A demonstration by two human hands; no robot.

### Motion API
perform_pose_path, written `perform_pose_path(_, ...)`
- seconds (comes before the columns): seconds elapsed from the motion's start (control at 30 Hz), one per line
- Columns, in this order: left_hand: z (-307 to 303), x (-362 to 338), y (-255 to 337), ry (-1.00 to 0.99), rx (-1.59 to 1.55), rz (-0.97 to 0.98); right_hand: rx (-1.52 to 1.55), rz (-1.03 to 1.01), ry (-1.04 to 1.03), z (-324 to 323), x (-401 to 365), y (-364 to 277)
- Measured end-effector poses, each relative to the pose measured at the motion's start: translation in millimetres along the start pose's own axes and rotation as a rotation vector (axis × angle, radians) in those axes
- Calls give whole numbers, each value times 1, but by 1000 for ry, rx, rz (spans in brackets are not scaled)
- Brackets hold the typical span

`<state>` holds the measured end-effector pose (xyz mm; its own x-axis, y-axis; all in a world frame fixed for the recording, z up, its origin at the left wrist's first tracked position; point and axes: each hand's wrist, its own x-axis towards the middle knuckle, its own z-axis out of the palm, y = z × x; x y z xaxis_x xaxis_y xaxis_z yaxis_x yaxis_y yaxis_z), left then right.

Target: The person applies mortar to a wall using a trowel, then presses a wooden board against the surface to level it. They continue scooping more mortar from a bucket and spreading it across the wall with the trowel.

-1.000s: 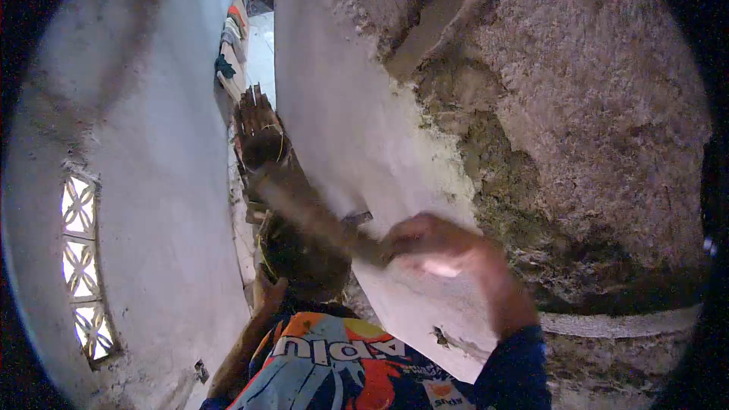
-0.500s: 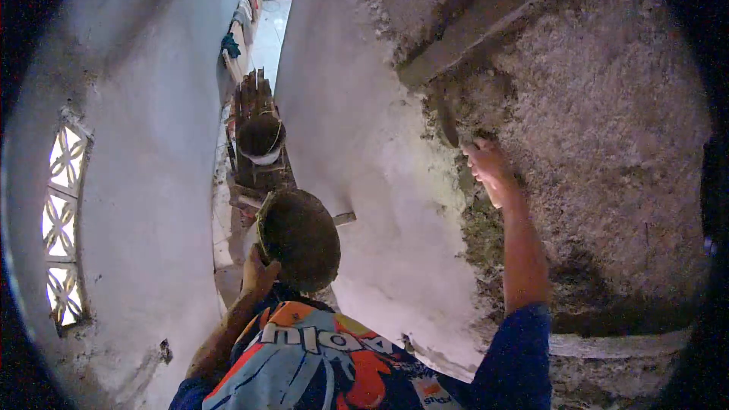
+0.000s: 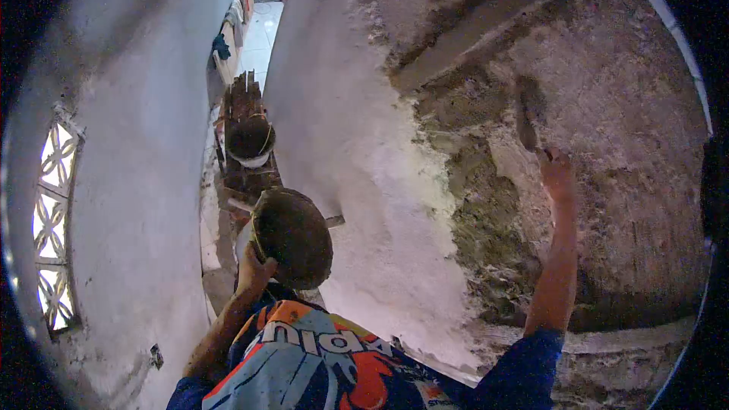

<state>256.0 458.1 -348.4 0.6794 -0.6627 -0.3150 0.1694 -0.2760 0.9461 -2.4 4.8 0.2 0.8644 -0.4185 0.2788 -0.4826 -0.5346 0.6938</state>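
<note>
My left hand (image 3: 255, 272) grips the rim of a round bucket (image 3: 293, 239), thumb over the edge, and holds it in front of my chest. Its inside looks dark with grey-brown mortar. Out to the right, my right hand (image 3: 558, 171) is closed around the handle of a trowel (image 3: 525, 115). The narrow blade points up and lies close against the rough wall (image 3: 623, 106). Left of my right forearm runs a darker, wet-looking patch of mortar (image 3: 486, 212), bordering the smooth pale wall (image 3: 364, 152).
A second bucket (image 3: 250, 139) with a wire handle stands on worn wooden planks (image 3: 244, 99) below. Cloths (image 3: 222, 45) hang over a board farther off, beside a tiled floor (image 3: 262, 34). Patterned vent blocks (image 3: 53, 224) pierce the left wall (image 3: 137, 182).
My right hand and the trowel have moved right across the rough wall, away from the pale edge. The left hand still holds the bucket, and the view has shifted slightly.
</note>
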Motion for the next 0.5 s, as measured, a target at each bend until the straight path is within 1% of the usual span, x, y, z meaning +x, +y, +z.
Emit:
perform_pose_path(0.07,1,2,4,-10,-127,14,200,554,-200,-92,11,-55)
perform_pose_path(0.1,3,9,-14,-18,-121,20,206,533,-170,-99,5,-63)
perform_pose_path(0.13,5,21,-48,23,-9,141,212,511,-141,-106,-1,-70)
perform_pose_path(0.17,4,27,-66,63,105,261,226,458,-82,-113,-7,-79)
perform_pose_path(0.2,3,25,-65,57,115,267,424,372,-92,-128,-12,-93)
perform_pose_path(0.23,3,24,-61,23,74,167,622,283,-97,-146,-16,-109)
perform_pose_path(0.27,3,23,-55,-9,37,66,864,285,-325,-168,-17,-125)
perform_pose_path(0.3,3,18,-39,-15,55,69,996,282,-437,-172,-20,-137)
perform_pose_path(0.33,3,11,-17,-9,63,-1,1119,292,-554,-177,-23,-148)
perform_pose_path(0.37,2,10,-4,0,68,-69,1399,178,-726,-166,-26,-158)
perform_pose_path(0.4,2,12,-13,-2,82,-68,1674,48,-900,-150,-32,-166)
perform_pose_path(0.43,2,16,-31,20,134,-33,1688,60,-899,-115,-45,-165)
perform_pose_path(0.47,-1,17,-41,41,185,3,1825,440,-802,-64,-67,-153)
perform_pose_path(0.5,-5,16,-41,30,200,2,1878,644,-758,-36,-87,-143)
